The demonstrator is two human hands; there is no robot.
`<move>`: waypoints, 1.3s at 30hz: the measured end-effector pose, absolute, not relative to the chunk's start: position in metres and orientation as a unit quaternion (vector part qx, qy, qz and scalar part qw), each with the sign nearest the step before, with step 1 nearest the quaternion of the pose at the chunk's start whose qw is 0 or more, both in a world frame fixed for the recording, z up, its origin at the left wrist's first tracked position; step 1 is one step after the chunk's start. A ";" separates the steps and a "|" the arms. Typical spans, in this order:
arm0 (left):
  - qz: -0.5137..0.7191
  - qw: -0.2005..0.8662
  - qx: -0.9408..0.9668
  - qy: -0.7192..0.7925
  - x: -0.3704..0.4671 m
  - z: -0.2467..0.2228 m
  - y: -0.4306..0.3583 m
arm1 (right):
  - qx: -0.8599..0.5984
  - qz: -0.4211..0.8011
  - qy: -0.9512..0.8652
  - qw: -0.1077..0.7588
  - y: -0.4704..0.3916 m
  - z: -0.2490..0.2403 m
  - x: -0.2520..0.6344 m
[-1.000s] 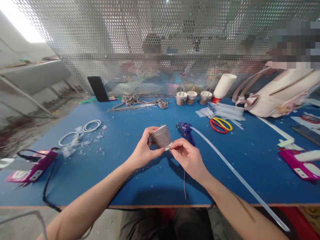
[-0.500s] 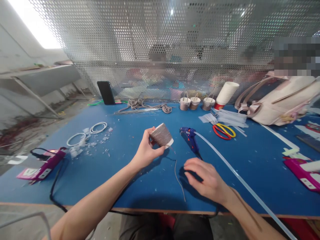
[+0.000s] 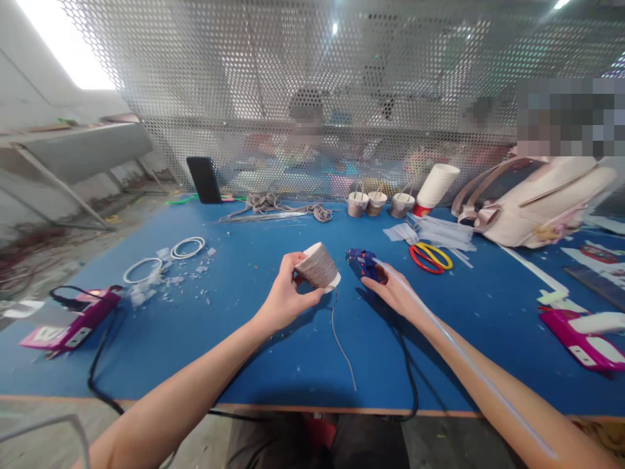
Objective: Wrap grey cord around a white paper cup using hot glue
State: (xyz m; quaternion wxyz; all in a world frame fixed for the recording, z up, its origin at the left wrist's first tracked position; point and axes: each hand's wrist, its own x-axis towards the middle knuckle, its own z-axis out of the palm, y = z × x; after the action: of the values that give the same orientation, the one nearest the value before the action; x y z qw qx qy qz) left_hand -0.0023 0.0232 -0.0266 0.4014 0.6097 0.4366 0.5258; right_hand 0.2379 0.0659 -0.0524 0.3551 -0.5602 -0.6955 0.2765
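My left hand (image 3: 288,290) grips a paper cup (image 3: 318,267) wound with grey-brown cord, tilted, its white rim showing at the lower right. A loose end of cord (image 3: 342,348) hangs from the cup and trails over the blue table (image 3: 273,365). To the right of the cup, my right hand (image 3: 390,286) is wrapped round the handle of a blue glue gun (image 3: 362,260), whose nozzle points left. A long clear glue stick (image 3: 439,332) runs from its back over my right forearm.
At the back stand several cord-wrapped cups (image 3: 357,204), stacked paper cups (image 3: 436,189), a phone (image 3: 204,179) and bundled cord (image 3: 263,203). Scissors (image 3: 430,258) lie right, near a pale bag (image 3: 537,202). White rings (image 3: 187,248) and glue scraps lie left, near a pink power strip (image 3: 78,322).
My right hand has moved forward from the bare table and closed on the glue gun's handle. My left hand still holds the cup in nearly the same place.
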 end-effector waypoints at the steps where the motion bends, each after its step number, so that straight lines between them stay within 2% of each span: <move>1: 0.523 0.392 0.618 0.438 -0.003 -0.027 0.023 | -0.558 0.279 -0.696 0.356 0.069 -0.053 0.236; 15: 0.504 0.282 0.650 0.494 -0.003 -0.039 0.030 | -0.566 0.333 -0.651 0.381 0.088 -0.060 0.222; 24: 0.504 0.256 0.639 0.522 -0.008 -0.045 0.037 | -0.515 0.451 -0.616 0.390 0.030 -0.026 0.223; 27: 0.508 0.266 0.635 0.518 -0.008 -0.047 0.038 | -0.517 0.482 -0.610 0.359 0.018 -0.020 0.219; 31: 0.510 0.269 0.626 0.525 -0.007 -0.046 0.038 | -0.516 0.470 -0.639 0.323 0.012 -0.022 0.216; 39: 0.512 0.263 0.629 0.522 -0.005 -0.045 0.036 | -0.507 0.404 -0.683 0.336 0.010 -0.028 0.215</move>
State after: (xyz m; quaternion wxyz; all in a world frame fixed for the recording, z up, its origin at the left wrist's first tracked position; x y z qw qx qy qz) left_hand -0.0049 0.0359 -0.0453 0.2625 0.6295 0.5222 0.5120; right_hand 0.2146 0.0100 -0.0283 0.3359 -0.5070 -0.6833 0.4040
